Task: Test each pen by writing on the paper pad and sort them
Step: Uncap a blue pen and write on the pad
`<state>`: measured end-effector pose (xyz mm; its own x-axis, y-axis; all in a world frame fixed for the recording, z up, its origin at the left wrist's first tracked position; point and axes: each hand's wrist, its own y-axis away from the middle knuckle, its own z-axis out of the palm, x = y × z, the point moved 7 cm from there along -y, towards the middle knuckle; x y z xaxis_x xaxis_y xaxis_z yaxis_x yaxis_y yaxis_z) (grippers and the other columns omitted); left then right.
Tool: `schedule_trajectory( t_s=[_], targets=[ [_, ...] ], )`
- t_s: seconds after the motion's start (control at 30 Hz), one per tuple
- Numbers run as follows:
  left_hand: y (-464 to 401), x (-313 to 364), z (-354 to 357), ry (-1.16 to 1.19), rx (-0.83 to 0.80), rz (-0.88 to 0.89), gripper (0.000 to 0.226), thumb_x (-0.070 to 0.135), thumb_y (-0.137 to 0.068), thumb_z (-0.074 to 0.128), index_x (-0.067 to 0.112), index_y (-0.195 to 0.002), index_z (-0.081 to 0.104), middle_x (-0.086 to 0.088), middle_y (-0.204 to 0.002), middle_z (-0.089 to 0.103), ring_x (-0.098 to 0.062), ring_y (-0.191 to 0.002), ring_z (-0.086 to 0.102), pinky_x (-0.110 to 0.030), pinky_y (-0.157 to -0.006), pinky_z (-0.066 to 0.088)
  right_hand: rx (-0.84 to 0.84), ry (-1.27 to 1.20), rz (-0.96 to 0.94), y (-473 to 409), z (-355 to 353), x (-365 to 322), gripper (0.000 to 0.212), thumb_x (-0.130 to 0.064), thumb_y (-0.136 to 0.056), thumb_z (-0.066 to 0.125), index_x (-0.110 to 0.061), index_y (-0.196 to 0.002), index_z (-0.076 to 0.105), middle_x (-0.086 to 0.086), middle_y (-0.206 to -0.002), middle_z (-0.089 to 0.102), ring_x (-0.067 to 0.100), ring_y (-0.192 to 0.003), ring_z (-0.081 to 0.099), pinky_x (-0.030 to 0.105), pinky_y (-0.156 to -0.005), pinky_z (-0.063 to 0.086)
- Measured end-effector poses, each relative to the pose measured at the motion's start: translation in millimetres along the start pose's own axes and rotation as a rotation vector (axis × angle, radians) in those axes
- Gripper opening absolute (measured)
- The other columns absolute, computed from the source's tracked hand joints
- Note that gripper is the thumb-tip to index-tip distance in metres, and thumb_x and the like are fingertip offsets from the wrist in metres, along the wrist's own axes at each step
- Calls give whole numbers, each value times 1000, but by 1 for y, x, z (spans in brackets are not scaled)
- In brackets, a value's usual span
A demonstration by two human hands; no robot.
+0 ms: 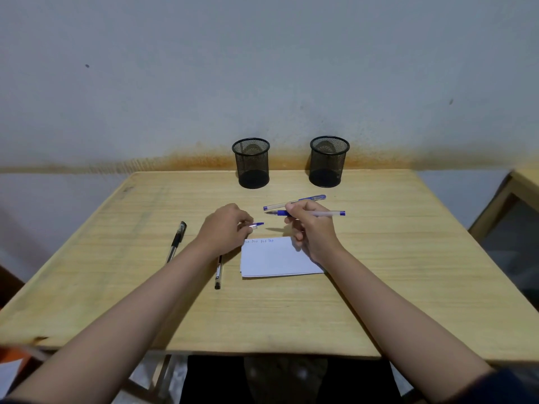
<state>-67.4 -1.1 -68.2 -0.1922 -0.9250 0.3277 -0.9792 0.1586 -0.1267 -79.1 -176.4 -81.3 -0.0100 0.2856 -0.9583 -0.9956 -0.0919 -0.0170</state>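
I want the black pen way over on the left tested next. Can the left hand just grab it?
Probably not yet. The left hand already pinches a blue cap, so its grip is taken. The path to the black pen on the table looks free once the cap is put down.

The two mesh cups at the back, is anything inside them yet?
Both the left mesh cup and the right mesh cup look empty: through the mesh only dark bases show, no pen rising above either rim. Anything small lying flat on the bottom could not be made out.
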Motion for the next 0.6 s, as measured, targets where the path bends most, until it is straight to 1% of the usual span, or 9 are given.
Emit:
schedule_trajectory(
  t_s=[0.07, 0.13, 0.27, 0.4, 0.5, 0.6],
  targets=[
    [-2, 2, 0, -22, 24, -7, 19, 28, -86, 60, 22, -100, 70, 0, -97, 60, -19, -91, 55, -35, -75, 47, 1, -6, -19, 0, -2, -4, 12, -13, -91, 60, -4, -85, 63, 11, -73, 63, 13, -43, 40, 21, -37, 34],
    [-3, 4, -4, 42, 54, -16, 14, 25, -86, 59, 20, -95, 70, 1, -96, 63, -18, -90, 56, -34, -75, 48, 41, 38, -53, 1, -7, -9, 11, -11, -91, 60, -4, -85, 65, 11, -74, 65, 13, -43, 40, 21, -37, 32],
    [0, 17, -18, 278, 103, -3, 11, 20, -87, 59, 17, -93, 69, 2, -91, 67, -13, -83, 59, -29, -71, 49, 109, 182, -134, 1, -13, -17, 10, -11, -89, 62, -6, -83, 68, 9, -72, 67, 10, -44, 43, 21, -38, 34],
    [3, 31, -27, 361, 146, 38, 10, 18, -87, 62, 16, -92, 70, 4, -88, 66, -7, -78, 58, -19, -64, 43, 119, 239, -169, 2, -13, -20, 10, -13, -89, 63, -11, -80, 68, 7, -72, 67, 7, -45, 46, 20, -39, 37],
    [5, 39, -30, 411, 155, 68, 10, 16, -86, 63, 16, -92, 71, 4, -86, 67, -5, -77, 58, -20, -66, 44, 114, 256, -179, 2, -12, -21, 9, -14, -89, 64, -11, -82, 68, 6, -73, 68, 4, -45, 48, 20, -41, 38],
    [8, 48, -33, 426, 160, 111, 10, 13, -85, 64, 15, -91, 71, 1, -88, 69, -12, -82, 62, -26, -73, 49, 102, 268, -189, 3, -12, -22, 8, -14, -88, 64, -9, -84, 69, 5, -73, 68, 4, -47, 49, 22, -42, 39]
  ],
)
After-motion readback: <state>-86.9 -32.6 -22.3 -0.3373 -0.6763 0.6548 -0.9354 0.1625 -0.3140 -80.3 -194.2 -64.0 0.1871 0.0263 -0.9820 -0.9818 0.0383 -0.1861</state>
